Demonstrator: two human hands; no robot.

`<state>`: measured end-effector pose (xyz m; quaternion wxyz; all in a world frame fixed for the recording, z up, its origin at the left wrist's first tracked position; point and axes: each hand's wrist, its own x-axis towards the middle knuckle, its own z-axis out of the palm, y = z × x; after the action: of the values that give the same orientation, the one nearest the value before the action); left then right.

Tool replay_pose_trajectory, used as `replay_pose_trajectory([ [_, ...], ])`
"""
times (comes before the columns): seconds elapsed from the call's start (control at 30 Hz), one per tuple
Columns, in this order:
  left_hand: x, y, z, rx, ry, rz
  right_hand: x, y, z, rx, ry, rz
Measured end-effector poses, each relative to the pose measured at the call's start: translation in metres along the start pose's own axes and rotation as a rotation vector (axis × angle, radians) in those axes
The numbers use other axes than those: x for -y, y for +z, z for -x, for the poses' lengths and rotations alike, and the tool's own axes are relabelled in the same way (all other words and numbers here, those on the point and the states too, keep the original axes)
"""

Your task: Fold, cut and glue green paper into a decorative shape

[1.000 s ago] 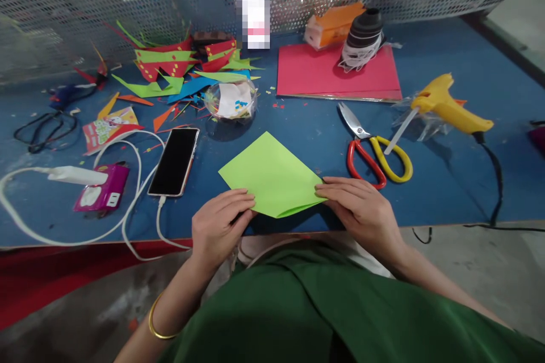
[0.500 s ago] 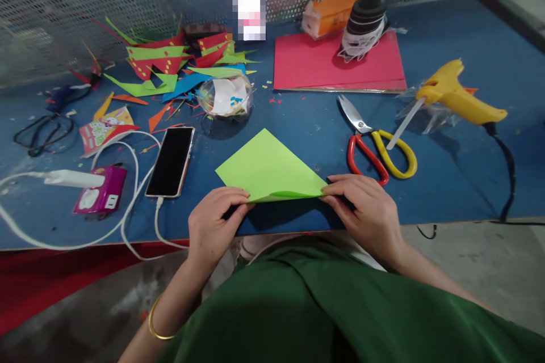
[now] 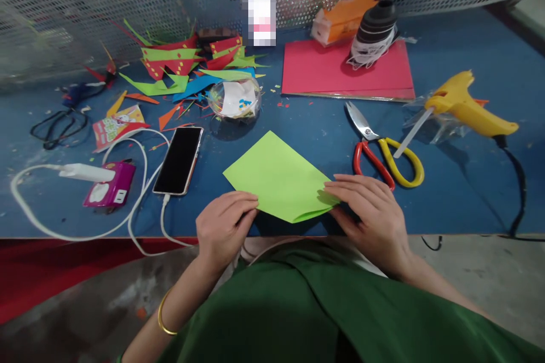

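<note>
A light green sheet of paper (image 3: 279, 176) lies at the blue table's front edge, one corner pointing away from me and a layered fold showing along its near right side. My left hand (image 3: 227, 227) pinches its near left edge between thumb and fingers. At the right corner, my right hand (image 3: 369, 215) has its fingers on top of the paper and its thumb underneath, closed on it. Scissors (image 3: 368, 133) with one red and one yellow handle lie partly spread just beyond my right hand. A phone (image 3: 179, 160) on a white cable lies beyond my left hand.
A yellow glue gun (image 3: 470, 105) is at the right. Red paper sheets (image 3: 315, 71) bear a thread cone (image 3: 374, 34) and an orange packet (image 3: 347, 17). Cut paper pieces (image 3: 170, 62) and a clear round container (image 3: 236, 99) stand behind. A purple plug adapter (image 3: 113, 184) is at left.
The paper's near edge has opened out towards me, so its near corner now shows. My right hand's fingers have come further over the paper. The camera view has shifted slightly.
</note>
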<state>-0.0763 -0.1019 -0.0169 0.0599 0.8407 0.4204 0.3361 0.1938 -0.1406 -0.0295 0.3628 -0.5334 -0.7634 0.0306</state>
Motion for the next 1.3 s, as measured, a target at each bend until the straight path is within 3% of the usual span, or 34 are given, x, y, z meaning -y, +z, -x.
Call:
replay_pose_trajectory([
  [0.13,-0.008,0.001,0.000,0.014,0.152,-0.130,0.007,0.002,-0.007,0.068,-0.139,0.011],
  [0.23,-0.007,-0.001,-0.003,0.030,0.207,-0.156,0.008,0.000,-0.014,0.037,-0.177,-0.019],
  [0.4,0.015,-0.012,-0.006,-0.004,0.208,-0.225,-0.005,-0.010,-0.022,-0.042,-0.215,-0.056],
  [0.57,0.029,-0.024,-0.009,-0.099,0.230,-0.224,-0.011,-0.025,-0.026,0.009,-0.162,-0.074],
  [0.7,0.010,-0.033,-0.019,-0.157,0.353,-0.432,0.018,-0.042,-0.034,-0.023,-0.141,0.060],
  [0.83,-0.020,-0.041,-0.031,-0.115,0.429,-0.495,0.048,-0.041,-0.044,0.049,-0.370,0.290],
  [0.97,-0.030,-0.045,-0.039,-0.117,0.413,-0.306,0.049,-0.031,-0.052,0.120,-0.445,0.379],
  [1.13,-0.005,-0.040,-0.046,-0.127,0.183,0.048,0.029,-0.032,-0.058,-0.049,-0.458,0.106],
  [1.3,0.013,-0.036,-0.046,-0.056,0.154,0.211,0.018,-0.029,-0.065,-0.084,-0.426,-0.111],
])
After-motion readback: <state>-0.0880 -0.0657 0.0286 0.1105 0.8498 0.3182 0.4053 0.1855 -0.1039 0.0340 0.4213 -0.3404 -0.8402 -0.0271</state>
